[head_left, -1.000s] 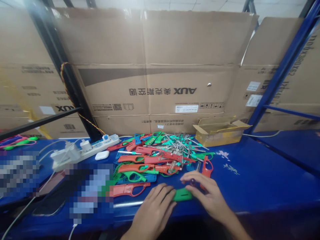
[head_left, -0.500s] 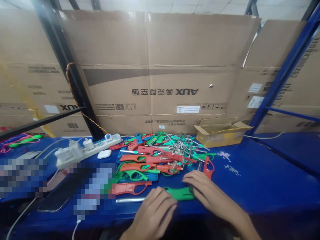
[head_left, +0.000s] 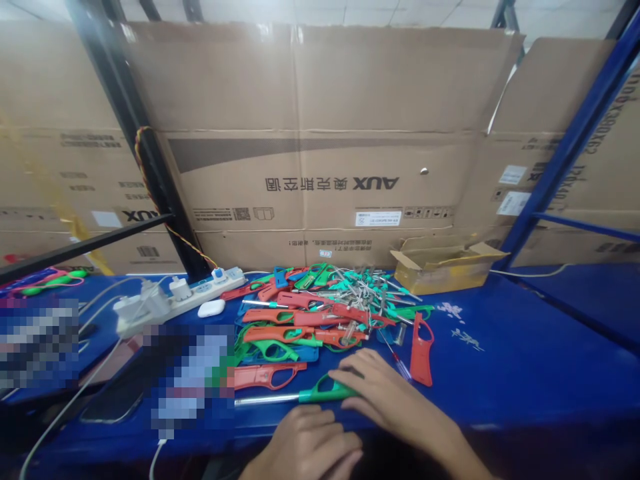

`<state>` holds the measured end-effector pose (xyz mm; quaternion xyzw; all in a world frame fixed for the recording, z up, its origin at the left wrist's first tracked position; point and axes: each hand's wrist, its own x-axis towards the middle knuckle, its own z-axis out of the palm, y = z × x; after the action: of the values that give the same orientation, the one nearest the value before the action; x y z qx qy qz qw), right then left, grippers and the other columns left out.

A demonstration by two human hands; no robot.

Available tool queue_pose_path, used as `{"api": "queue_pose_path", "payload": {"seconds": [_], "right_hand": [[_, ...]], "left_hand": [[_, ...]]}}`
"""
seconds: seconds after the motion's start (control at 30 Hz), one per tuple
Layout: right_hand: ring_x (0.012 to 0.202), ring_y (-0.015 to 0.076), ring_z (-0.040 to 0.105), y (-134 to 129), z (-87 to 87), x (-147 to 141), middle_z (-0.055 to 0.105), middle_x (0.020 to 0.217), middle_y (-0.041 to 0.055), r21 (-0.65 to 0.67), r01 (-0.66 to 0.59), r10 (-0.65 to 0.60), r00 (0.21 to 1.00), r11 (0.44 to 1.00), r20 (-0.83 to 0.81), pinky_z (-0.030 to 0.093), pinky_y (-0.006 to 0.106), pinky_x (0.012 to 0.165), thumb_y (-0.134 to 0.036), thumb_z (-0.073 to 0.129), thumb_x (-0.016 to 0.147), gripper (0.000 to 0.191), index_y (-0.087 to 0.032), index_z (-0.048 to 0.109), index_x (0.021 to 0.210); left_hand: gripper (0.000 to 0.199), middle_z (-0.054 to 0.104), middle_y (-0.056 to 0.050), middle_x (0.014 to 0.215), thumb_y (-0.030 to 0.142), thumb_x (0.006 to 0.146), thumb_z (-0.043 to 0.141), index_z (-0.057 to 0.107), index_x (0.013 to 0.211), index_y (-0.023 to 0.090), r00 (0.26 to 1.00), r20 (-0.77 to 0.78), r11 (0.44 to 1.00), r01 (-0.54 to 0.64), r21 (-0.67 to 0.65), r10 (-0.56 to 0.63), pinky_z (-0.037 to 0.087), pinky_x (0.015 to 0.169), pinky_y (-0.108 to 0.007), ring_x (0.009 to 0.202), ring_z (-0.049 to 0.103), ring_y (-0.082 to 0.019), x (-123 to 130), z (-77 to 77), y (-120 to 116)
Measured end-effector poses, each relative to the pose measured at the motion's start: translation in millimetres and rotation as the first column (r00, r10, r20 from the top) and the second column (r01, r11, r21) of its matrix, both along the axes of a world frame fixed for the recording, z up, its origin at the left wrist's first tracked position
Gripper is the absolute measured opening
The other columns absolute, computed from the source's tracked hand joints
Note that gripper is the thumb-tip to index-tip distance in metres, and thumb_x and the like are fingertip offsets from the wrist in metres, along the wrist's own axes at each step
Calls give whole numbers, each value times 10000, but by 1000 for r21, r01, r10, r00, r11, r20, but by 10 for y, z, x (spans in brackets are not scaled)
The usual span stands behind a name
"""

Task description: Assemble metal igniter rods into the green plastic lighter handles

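Observation:
A green long-nosed gas lighter (head_left: 327,392) lies near the table's front edge, its metal tube pointing left. My right hand (head_left: 377,383) is closed over its handle end and hides that part. Just in front of the lighter, my left hand (head_left: 310,440) is curled with its fingers folded in; whatever it may hold is hidden. Right of my right hand rests a red lighter shell (head_left: 421,350), and a small screwdriver (head_left: 401,367) lies between them. Behind my hands spreads a pile of red, orange and green lighter shells (head_left: 270,317).
Teal-and-metal lighter inner parts (head_left: 365,290) are heaped at the back. An opened small carton (head_left: 440,270) stands behind on the right. On the left are a power strip (head_left: 200,293), a white earphone case (head_left: 211,307), a dark phone (head_left: 123,387) and cables. Cardboard walls the back.
My left hand has come off the green lighter toward me. My right hand has shifted left over the lighter's handle, uncovering the screwdriver and more of the red shell.

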<state>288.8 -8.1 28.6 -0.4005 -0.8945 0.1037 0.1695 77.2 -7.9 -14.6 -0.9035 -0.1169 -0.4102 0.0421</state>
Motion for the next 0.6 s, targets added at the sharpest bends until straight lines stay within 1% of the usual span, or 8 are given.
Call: {"api": "queue_pose_path", "payload": {"seconds": [0.1, 0.17, 0.23, 0.33, 0.4, 0.43, 0.53, 0.6], "right_hand": [[1167, 211, 577, 6, -64, 28, 621, 1251, 53, -29, -22, 21, 999, 999, -47, 511, 366, 1017, -247, 568, 1038, 364, -309, 578, 1397], [1167, 193, 584, 0, -89, 54, 590, 1267, 60, -54, -16, 10, 994, 998, -110, 508, 339, 1018, -249, 517, 1059, 343, -309, 582, 1391], [1171, 176, 591, -9, -96, 68, 544, 1336, 74, -85, 24, -39, 982, 996, -183, 508, 311, 1020, -256, 475, 1073, 362, -300, 549, 1425], [1268, 176, 556, -10, -93, 74, 470, 1470, 76, -126, 64, -94, 963, 990, -252, 471, 309, 1085, -266, 427, 1087, 389, -311, 487, 1469], [1309, 180, 536, -2, -104, 82, 513, 1440, 59, -137, 68, -105, 954, 988, -282, 445, 313, 1114, -293, 426, 1092, 348, -314, 515, 1428], [1272, 180, 566, 4, -117, 88, 559, 1375, 52, -142, 76, -115, 949, 987, -295, 461, 305, 1089, -324, 449, 1088, 313, -307, 546, 1385], [1001, 175, 672, 20, -179, 114, 628, 1174, 36, -138, 151, -188, 931, 979, -312, 536, 280, 898, -432, 523, 1053, 274, -280, 621, 1259], [899, 170, 685, 29, -218, 131, 636, 1137, 36, -119, 199, -228, 916, 973, -330, 540, 276, 815, -458, 490, 1060, 303, -286, 635, 1263]], "left_hand": [[144, 632, 22, 613, 141, 1001, 528, 661, 953, 166, 1000, -2, 999, -28, 26, 28, 352, 453, -298, 472, 546, -140, 18, -27, -5], [135, 637, 27, 612, 139, 992, 539, 667, 960, 170, 999, 6, 998, -48, 28, 48, 386, 471, -283, 478, 561, -136, 20, -39, -16], [134, 640, 31, 610, 143, 986, 548, 676, 963, 179, 997, 17, 997, -69, 25, 69, 446, 524, -257, 493, 586, -127, 14, -52, -26], [144, 638, 32, 600, 153, 991, 545, 680, 959, 188, 996, 11, 996, -85, 21, 85, 497, 582, -231, 508, 611, -119, 8, -69, -30], [162, 642, 31, 602, 161, 1011, 522, 673, 960, 192, 996, -4, 996, -92, 17, 92, 506, 585, -233, 517, 622, -126, 16, -69, -26], [177, 647, 30, 609, 168, 1025, 504, 668, 964, 194, 995, -18, 995, -100, 10, 100, 508, 580, -240, 523, 628, -134, 24, -63, -23], [231, 677, 26, 658, 196, 1065, 433, 648, 981, 201, 989, -80, 992, -126, -16, 124, 511, 551, -275, 541, 645, -161, 55, -28, -12], [252, 693, 28, 688, 211, 1080, 402, 638, 992, 205, 986, -110, 991, -131, -33, 127, 508, 530, -291, 545, 651, -172, 71, -2, -5]]}}
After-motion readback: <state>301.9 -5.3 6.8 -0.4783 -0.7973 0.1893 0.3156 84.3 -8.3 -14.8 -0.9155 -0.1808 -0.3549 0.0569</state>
